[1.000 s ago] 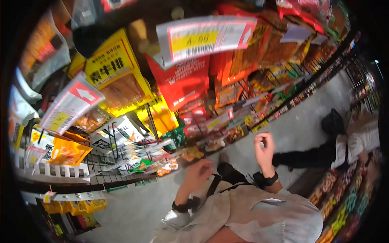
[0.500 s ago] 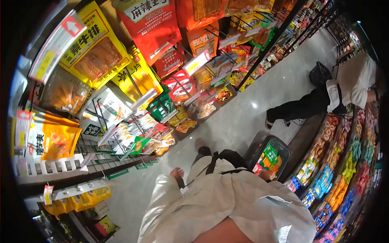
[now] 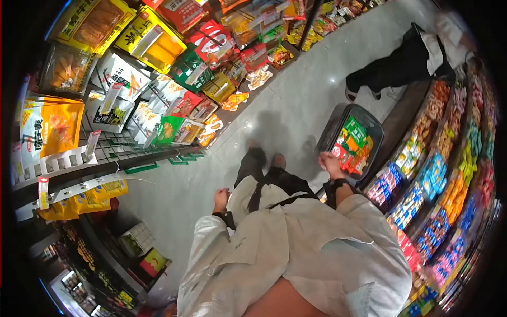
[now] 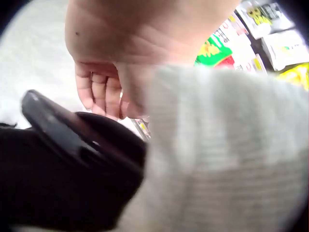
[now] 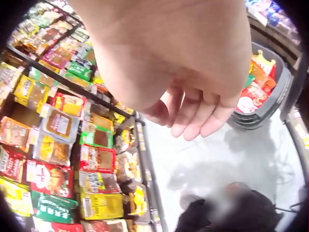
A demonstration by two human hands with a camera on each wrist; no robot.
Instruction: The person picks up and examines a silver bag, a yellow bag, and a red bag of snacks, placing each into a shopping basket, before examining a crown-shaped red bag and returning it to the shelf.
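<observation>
My left hand (image 3: 222,199) hangs beside the body on the left in the head view, its fingers loosely curled around nothing; the left wrist view shows the same hand (image 4: 111,72) by dark clothing. My right hand (image 3: 330,162) is out over the near left edge of a dark basket (image 3: 376,138) in the head view. In the right wrist view that hand (image 5: 188,92) has loosely bent fingers and holds nothing, with the basket (image 5: 251,120) beyond it. Colourful snack packets (image 3: 355,141) lie in the basket, which stands on the floor.
Snack packets hang on a shelf rack (image 3: 127,150) along the left. Bins of wrapped sweets (image 3: 433,174) curve along the right side. Another person in dark trousers (image 3: 393,68) stands at the upper right. Grey floor (image 3: 296,111) runs between the shelves.
The view has tilted down and away from the hanging packets. Both hands have lowered from their raised position of a second ago, and the basket has come into view beside my right hand.
</observation>
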